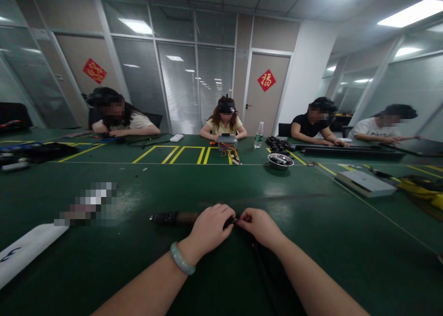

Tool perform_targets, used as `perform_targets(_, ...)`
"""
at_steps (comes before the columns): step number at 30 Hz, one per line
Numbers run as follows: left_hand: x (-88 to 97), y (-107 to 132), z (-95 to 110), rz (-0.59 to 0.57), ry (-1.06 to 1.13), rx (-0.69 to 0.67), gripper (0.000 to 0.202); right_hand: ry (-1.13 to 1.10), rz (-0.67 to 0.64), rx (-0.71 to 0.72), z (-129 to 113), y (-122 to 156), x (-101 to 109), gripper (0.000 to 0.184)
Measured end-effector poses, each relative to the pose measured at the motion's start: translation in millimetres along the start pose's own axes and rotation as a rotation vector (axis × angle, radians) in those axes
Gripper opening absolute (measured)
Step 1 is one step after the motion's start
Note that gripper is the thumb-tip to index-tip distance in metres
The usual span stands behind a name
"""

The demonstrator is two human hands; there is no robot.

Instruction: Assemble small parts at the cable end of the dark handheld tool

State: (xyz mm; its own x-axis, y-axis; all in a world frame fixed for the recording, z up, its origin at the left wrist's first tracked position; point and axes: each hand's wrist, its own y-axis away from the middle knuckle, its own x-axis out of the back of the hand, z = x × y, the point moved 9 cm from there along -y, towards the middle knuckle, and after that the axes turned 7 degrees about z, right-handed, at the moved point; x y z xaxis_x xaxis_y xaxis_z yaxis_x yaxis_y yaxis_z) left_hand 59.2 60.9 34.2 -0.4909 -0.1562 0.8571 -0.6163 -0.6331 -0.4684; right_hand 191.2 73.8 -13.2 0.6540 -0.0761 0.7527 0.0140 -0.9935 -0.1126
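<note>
So, both hands are together at the middle of the table, right in front of the person. The left hand (pixel 209 228), with a pale green, glassy-smooth bangle (pixel 182 259) on its wrist, is curled over one end of a dark slim rod (pixel 173 218). The right hand (pixel 260 226) meets it fingertip to fingertip and pinches something tiny at that same end. It's too small to tell what that bit is.

The rod lies flat and sideways on the dark green table mat (pixel 145 260) and sticks out to the left of the left hand. Its tip looks black and blocky, and the stretch beside the fingers is brownish and a bit shinier. A matte black strap or cable (pixel 266 279) runs from under the hands back between the forearms.

The mat is smooth with a slight sheen, and yellow tape lines (pixel 183 154) mark out boxes further off. Well apart from the hands sit a round shiny steel bowl (pixel 280 161), a clear plastic water bottle (pixel 259 134), a flat grey rectangular box (pixel 365 183) and a flat white curved panel (pixel 27 251).
</note>
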Motion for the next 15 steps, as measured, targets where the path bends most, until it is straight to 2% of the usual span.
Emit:
perform_targets(4, 11.6, 3, 7, 0.084, 0.01, -0.061, 0.029, 0.048, 0.013, 0.017, -3, 1, 2, 0.015)
perform_targets(7, 20.7, 5, 23, 0.068, 0.041, -0.09, 0.032, 0.087, 0.035, 0.049, -7, 2, 5, 0.015)
perform_targets(11, 28.3, 15, 67, -0.036, 0.154, -0.136, 0.033, 0.09, 0.024, 0.104, -14, 5, 7, 0.01)
perform_targets(15, 10.6, 45, 115, -0.212, 0.377, -0.111, 0.031, 0.097, 0.018, 0.044, -15, 7, 8, 0.013)
